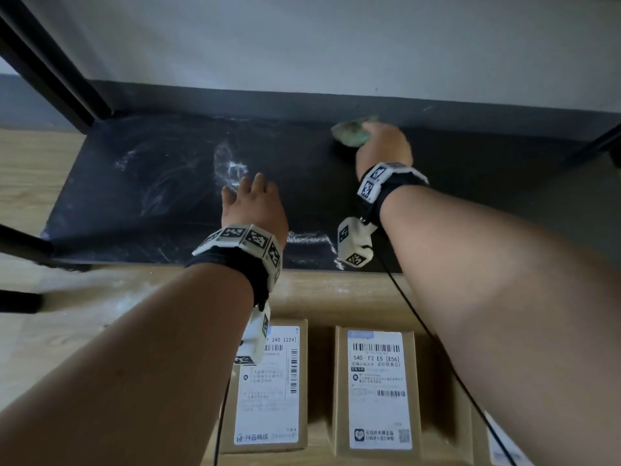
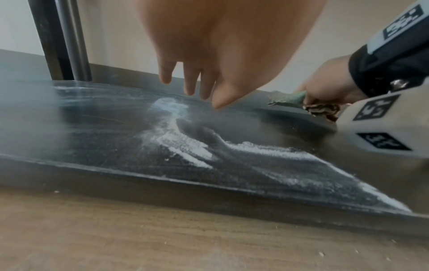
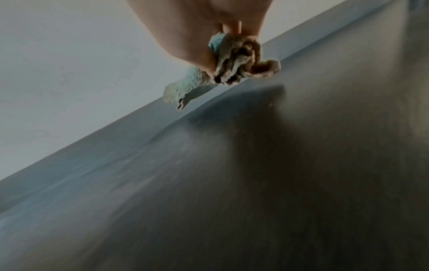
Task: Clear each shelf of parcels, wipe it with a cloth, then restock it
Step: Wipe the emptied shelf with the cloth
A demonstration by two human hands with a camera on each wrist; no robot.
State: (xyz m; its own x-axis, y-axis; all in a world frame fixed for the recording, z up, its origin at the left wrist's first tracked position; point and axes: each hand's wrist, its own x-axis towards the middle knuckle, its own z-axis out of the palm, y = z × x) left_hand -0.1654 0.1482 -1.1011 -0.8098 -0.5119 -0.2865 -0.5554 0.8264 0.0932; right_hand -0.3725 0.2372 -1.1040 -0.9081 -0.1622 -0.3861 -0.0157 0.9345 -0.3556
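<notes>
A low black shelf (image 1: 141, 183) lies bare of parcels, streaked with white dust (image 2: 183, 146) over its left and middle. My right hand (image 1: 383, 146) grips a bunched green cloth (image 1: 351, 132) near the shelf's back edge, right of centre; the right wrist view shows the cloth (image 3: 234, 67) crumpled in the fist just above the dark surface. My left hand (image 1: 252, 200) hovers over the shelf's front middle with fingers straight and holding nothing, its fingertips (image 2: 190, 88) above the dust. Two cardboard parcels (image 1: 268, 385) (image 1: 376, 388) with white labels lie on the floor in front.
The shelf sits just above a wooden floor (image 1: 33, 163). Black frame posts stand at the back left (image 1: 50, 72) and at the right (image 1: 605, 142). A grey skirting and a white wall (image 1: 336, 38) run behind. A third parcel's corner (image 1: 504, 445) shows at the lower right.
</notes>
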